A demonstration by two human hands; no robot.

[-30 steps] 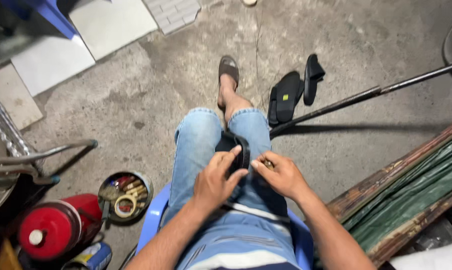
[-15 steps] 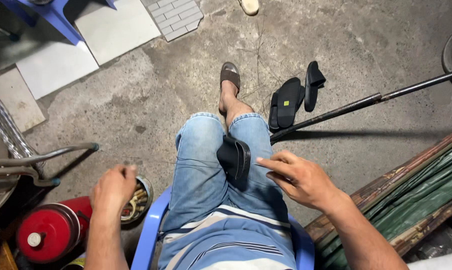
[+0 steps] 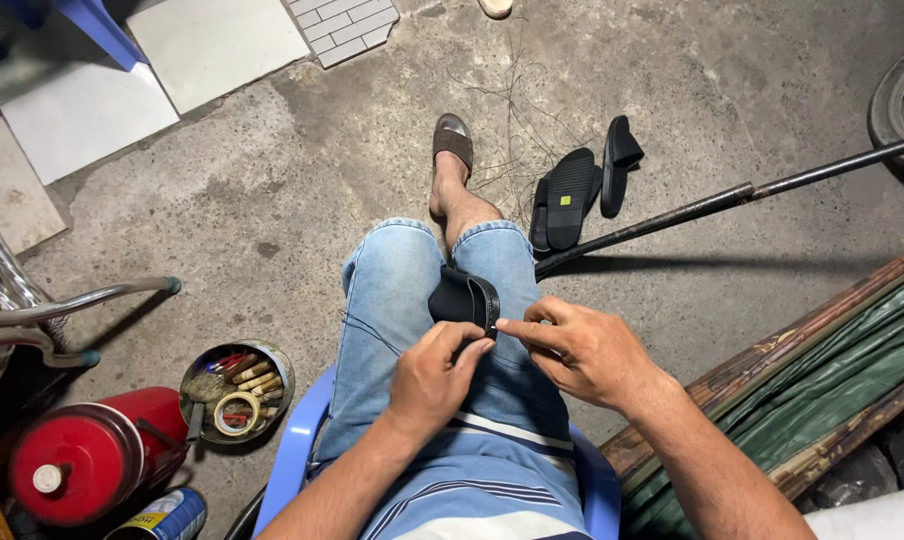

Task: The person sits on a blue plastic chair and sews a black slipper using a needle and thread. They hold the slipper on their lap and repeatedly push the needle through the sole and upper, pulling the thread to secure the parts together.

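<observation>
I sit on a blue plastic chair [image 3: 290, 455] in denim shorts, with a black slipper [image 3: 460, 297] resting on my lap between my thighs. My left hand [image 3: 430, 378] has its fingertips closed on the slipper's near edge. My right hand [image 3: 584, 350] pinches the same edge from the right with thumb and forefinger, beside the left fingertips. A thin thread [image 3: 364, 328] trails across my left thigh. Whether anything small sits in the pinch is hidden.
A round tin [image 3: 204, 372] with tools and a tape roll stands on the concrete at my left, next to a red cylinder [image 3: 90, 458]. Two more black slippers [image 3: 575, 193] lie ahead. A long metal pole [image 3: 732, 198] crosses on the right, above wooden planks [image 3: 772, 352].
Half a second ago my left hand was out over the tin at my left. It has come back to the slipper, beside my right hand, which moved in to the slipper's edge.
</observation>
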